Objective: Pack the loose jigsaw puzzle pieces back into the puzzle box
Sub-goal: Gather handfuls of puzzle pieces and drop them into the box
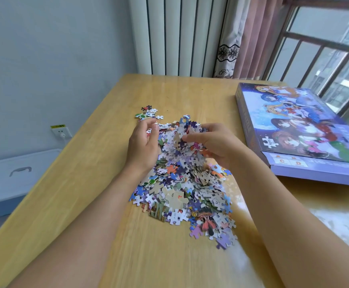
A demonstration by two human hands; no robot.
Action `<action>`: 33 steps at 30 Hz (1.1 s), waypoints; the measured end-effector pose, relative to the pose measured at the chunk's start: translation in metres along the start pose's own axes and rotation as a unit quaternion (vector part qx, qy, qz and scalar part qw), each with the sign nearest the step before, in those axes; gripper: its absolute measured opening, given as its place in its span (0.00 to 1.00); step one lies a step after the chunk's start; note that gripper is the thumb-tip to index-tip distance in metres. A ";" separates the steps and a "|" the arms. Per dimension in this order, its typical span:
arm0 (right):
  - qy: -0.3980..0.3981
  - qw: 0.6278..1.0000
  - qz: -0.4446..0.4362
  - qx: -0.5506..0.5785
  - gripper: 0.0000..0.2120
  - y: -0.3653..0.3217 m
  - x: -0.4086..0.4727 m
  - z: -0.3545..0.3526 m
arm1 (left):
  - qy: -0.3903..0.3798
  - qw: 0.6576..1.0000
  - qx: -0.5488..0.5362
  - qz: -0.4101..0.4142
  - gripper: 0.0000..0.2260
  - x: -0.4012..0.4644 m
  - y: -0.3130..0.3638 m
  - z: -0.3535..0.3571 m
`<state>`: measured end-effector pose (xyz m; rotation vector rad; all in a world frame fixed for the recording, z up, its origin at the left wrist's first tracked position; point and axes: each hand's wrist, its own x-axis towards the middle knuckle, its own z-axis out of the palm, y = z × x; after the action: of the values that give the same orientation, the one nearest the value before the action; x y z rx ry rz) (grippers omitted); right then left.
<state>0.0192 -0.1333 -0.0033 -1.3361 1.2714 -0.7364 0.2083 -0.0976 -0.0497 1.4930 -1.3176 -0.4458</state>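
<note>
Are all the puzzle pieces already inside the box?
No, the puzzle pieces lie in a big heap on the table, beside the puzzle box.

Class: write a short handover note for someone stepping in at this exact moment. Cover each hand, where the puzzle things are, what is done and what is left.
Left hand: open, cupped against the far left side of the pile.
Right hand: grip on a heap of pieces at the pile's far right side.
Pile: middle of the table; a small cluster lies apart, beyond the left hand.
Box: on the right, picture side up; its inside is not visible.
Done: no pieces seen in the box.
Left: move the pile and the cluster into the box.
</note>
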 end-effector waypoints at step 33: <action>-0.002 0.972 0.095 0.216 0.14 0.069 -0.151 -0.084 | -0.201 0.961 0.105 0.159 0.20 -0.071 0.097 0.043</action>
<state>-0.1129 -0.0024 -0.0156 -0.8501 1.1367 -0.8172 0.1028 -0.0396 -0.0078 1.3674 -1.9433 -0.4211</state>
